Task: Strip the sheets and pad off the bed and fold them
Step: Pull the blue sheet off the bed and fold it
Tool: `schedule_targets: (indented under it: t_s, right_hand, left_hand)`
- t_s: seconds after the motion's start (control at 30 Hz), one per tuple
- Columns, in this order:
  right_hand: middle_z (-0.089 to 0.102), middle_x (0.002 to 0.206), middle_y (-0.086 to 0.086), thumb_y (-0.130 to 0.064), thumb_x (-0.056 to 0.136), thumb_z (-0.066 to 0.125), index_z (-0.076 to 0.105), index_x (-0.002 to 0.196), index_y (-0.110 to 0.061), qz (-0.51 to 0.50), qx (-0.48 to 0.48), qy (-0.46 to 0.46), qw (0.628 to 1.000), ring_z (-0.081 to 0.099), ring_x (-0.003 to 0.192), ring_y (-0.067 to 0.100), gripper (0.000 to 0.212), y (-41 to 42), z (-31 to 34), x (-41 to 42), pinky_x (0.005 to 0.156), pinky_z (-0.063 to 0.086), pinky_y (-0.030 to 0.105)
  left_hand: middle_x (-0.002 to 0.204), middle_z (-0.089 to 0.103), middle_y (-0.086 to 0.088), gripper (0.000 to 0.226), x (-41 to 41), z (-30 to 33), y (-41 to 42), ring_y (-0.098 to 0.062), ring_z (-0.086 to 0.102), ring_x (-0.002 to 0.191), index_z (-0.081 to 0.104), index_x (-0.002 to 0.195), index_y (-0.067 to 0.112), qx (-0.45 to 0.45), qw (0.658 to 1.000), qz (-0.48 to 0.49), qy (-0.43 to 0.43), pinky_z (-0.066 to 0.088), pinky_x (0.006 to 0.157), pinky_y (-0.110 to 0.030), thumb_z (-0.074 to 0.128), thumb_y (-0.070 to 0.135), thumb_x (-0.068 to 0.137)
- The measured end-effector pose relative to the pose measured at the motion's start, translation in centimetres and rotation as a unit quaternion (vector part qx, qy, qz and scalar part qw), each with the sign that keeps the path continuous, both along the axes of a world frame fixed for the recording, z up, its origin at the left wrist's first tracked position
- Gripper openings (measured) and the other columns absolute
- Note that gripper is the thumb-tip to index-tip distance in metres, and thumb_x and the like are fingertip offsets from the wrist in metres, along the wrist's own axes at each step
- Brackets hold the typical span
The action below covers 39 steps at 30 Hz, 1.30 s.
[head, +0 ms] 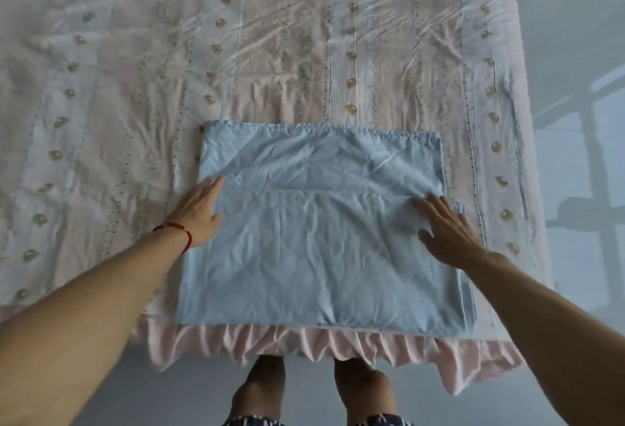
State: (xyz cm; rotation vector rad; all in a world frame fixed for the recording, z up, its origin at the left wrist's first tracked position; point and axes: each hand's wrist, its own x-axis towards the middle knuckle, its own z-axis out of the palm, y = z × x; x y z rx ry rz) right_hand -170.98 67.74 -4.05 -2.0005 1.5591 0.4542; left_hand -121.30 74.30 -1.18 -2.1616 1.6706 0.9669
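The left hand (199, 214) lies flat with its fingers straight and together, pressing the left edge of the folded blue sheet (321, 256), fingertips pointing toward one o'clock. A red string bracelet (181, 231) circles that wrist.

The blue sheet sits at the near edge of the bed, centred in front of the person, on top of the patterned pink bedspread (236, 53). It is folded into a rectangle with its long axis running nine to three o'clock. A folded-over flap edge crosses it from side to side, and a narrower band of the layer beneath shows beyond that edge, toward twelve o'clock. The near edge lies just short of the pink frill (304, 341) hanging off the bed.

The right hand (446, 229) rests on the right edge of the sheet, fingers spread and straight, pointing toward eleven o'clock, with the palm down on the cloth.

Both hands are on opposite short ends, about equally near, so the next fold could be made from either side. It looks as if the person is smoothing the layers before folding again, likely across the long axis, one end brought over to the other.

There is plenty of open bedspread from nine round to twelve o'clock. At three o'clock the bed edge is near, with the pale floor (575, 121) beyond it.
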Motion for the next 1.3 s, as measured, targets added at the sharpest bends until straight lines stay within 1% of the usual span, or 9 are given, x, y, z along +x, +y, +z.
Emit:
schedule_targets:
  t_s: [0.13, 0.27, 0.43, 0.53, 0.63, 0.73, 0.93, 1.13, 1.3]
  right_hand:
    - [0.014, 0.168, -0.006, -0.044, 0.098, 0.057, 0.021, 0.158, -0.039, 0.011, 0.038, 0.049, 0.998, 0.015, 0.155, 0.021, 0.070, -3.3, -1.4, -0.9, 0.118, 0.022, 0.059]
    - [0.055, 0.137, 0.016, -0.027, 0.081, 0.068, 0.060, 0.134, -0.019, -0.041, -0.137, -0.041, 0.989, 0.050, 0.125, 0.042, 0.054, -7.3, -1.8, 0.2, 0.103, 0.043, 0.055]
    - [0.013, 0.167, 0.015, -0.037, 0.086, 0.076, 0.018, 0.160, -0.030, -0.067, -0.109, -0.082, 0.988, 0.017, 0.151, 0.043, 0.095, -14.8, -4.2, 3.1, 0.119, 0.023, 0.063]
    - [0.030, 0.156, 0.017, -0.047, 0.079, 0.081, 0.022, 0.157, -0.035, -0.037, -0.120, -0.010, 0.992, 0.029, 0.142, 0.039, 0.099, -17.9, -4.7, 3.3, 0.113, 0.025, 0.062]
    - [0.053, 0.128, 0.019, -0.056, 0.077, 0.079, 0.042, 0.136, -0.029, -0.024, -0.115, 0.049, 0.992, 0.041, 0.131, 0.037, 0.074, -18.8, -4.3, 3.2, 0.109, 0.022, 0.059]
    - [0.057, 0.083, 0.008, -0.044, 0.084, 0.078, 0.055, 0.086, -0.022, -0.034, -0.096, -0.011, 0.995, 0.057, 0.096, 0.038, 0.032, -18.0, -2.5, 2.7, 0.090, 0.043, 0.047]
    - [0.058, 0.070, 0.011, -0.022, 0.081, 0.083, 0.061, 0.083, -0.023, -0.104, -0.204, -0.109, 0.967, 0.053, 0.069, 0.031, 0.022, -12.4, 4.7, 1.5, 0.065, 0.040, 0.035]
    - [0.063, 0.081, 0.000, -0.020, 0.084, 0.078, 0.071, 0.085, -0.013, 0.037, -0.277, -0.145, 0.949, 0.060, 0.077, 0.030, 0.010, -2.4, 7.1, -2.7, 0.079, 0.045, 0.038]
    - [0.071, 0.096, 0.006, -0.027, 0.082, 0.064, 0.074, 0.088, -0.014, 0.071, -0.269, -0.087, 0.957, 0.067, 0.104, 0.035, 0.017, 5.6, 0.6, -4.1, 0.092, 0.043, 0.054]
  left_hand:
    - [0.166, 0.015, -0.015, 0.069, 0.0, -2.6, -3.8, -0.027, 0.022, 0.152, 0.014, 0.159, 0.007, 0.137, 0.990, 0.008, -0.033, 0.021, 0.122, -0.031, 0.045, 0.035, 0.104]
    - [0.128, 0.060, -0.024, 0.034, 0.4, -3.4, -8.1, -0.040, 0.060, 0.115, 0.056, 0.125, 0.011, -0.020, 0.994, 0.007, -0.111, 0.049, 0.095, -0.042, 0.057, 0.027, 0.095]
    - [0.139, 0.035, -0.019, 0.071, 1.4, -5.5, -14.5, -0.041, 0.039, 0.125, 0.036, 0.140, 0.010, -0.115, 0.978, -0.072, -0.156, 0.042, 0.100, -0.050, 0.070, 0.009, 0.078]
    - [0.136, 0.043, -0.020, 0.074, 2.6, -6.4, -17.9, -0.041, 0.042, 0.126, 0.040, 0.138, 0.015, -0.072, 0.979, -0.102, -0.163, 0.043, 0.101, -0.048, 0.077, 0.016, 0.074]
    - [0.119, 0.059, -0.021, 0.061, 2.9, -5.1, -20.1, -0.041, 0.059, 0.107, 0.051, 0.127, 0.018, -0.016, 0.987, -0.082, -0.135, 0.051, 0.085, -0.042, 0.081, 0.017, 0.074]
    - [0.086, 0.066, -0.021, 0.008, 2.7, -2.3, -20.3, -0.036, 0.061, 0.079, 0.067, 0.078, 0.009, -0.030, 0.979, -0.146, -0.138, 0.046, 0.066, -0.036, 0.073, 0.013, 0.081]
    - [0.085, 0.059, -0.013, 0.016, 4.1, 3.3, -13.9, -0.037, 0.061, 0.090, 0.070, 0.071, 0.004, -0.192, 0.959, -0.193, -0.079, 0.043, 0.074, -0.037, 0.068, 0.020, 0.076]
    - [0.073, 0.053, -0.002, 0.010, 2.7, 6.5, -1.2, -0.033, 0.050, 0.073, 0.056, 0.072, 0.018, -0.308, 0.931, -0.181, -0.070, 0.040, 0.065, -0.042, 0.053, 0.017, 0.062]
    - [0.080, 0.043, 0.002, 0.030, 2.2, -2.1, 9.2, -0.034, 0.051, 0.072, 0.046, 0.072, 0.023, -0.192, 0.970, -0.141, -0.043, 0.044, 0.061, -0.046, 0.049, 0.001, 0.051]
